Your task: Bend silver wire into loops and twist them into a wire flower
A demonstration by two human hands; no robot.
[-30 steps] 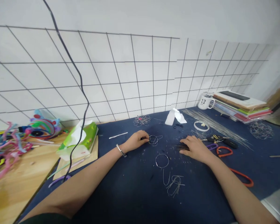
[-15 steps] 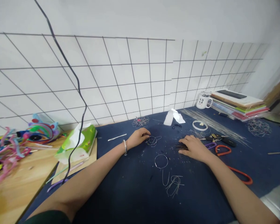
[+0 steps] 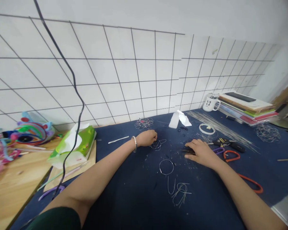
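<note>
My left hand, a bracelet on its wrist, rests on the dark blue table cover with its fingers curled closed. What they hold, if anything, is hidden. Right beside those fingers lies a small bent-wire shape. My right hand lies palm down with thumb and fingers apart, over a small dark object that is mostly covered. Between the hands and nearer to me are a wire ring and a loose bunch of bent wire pieces.
Behind are a wire tangle, white paper, a white coil and long straight wires. Orange-handled tools lie right, near a mug and stacked books. A tissue pack and hanging black cable are left.
My left hand has turned over slightly and its fingers have curled in more beside the wire shape. My right hand stays in place. The view has shifted a little.
</note>
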